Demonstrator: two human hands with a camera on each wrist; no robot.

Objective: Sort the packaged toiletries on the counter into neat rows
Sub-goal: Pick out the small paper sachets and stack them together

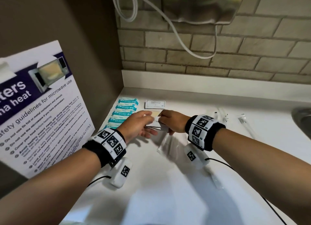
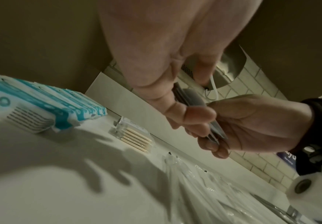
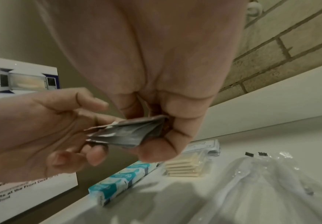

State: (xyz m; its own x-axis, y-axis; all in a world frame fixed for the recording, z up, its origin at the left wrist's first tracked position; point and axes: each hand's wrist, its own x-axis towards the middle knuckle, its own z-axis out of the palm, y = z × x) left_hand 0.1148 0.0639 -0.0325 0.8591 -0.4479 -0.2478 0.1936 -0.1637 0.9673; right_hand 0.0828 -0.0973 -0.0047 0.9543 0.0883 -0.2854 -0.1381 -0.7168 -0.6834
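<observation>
Both our hands meet above the counter (image 1: 218, 97): our right hand (image 1: 171, 122) pinches a small stack of sachets (image 3: 125, 134), and our left hand (image 1: 138, 125) holds its other end with loosely curled fingers. Teal packs (image 1: 125, 112) line the wall edge at 10 o'clock, a white packet (image 1: 155, 104) lies at 12, and clear wrapped items (image 1: 244, 122) at 2. Bare counter runs toward 6.

Teal-and-white dotted packets (image 1: 125, 111), white counter (image 1: 185, 182)
</observation>
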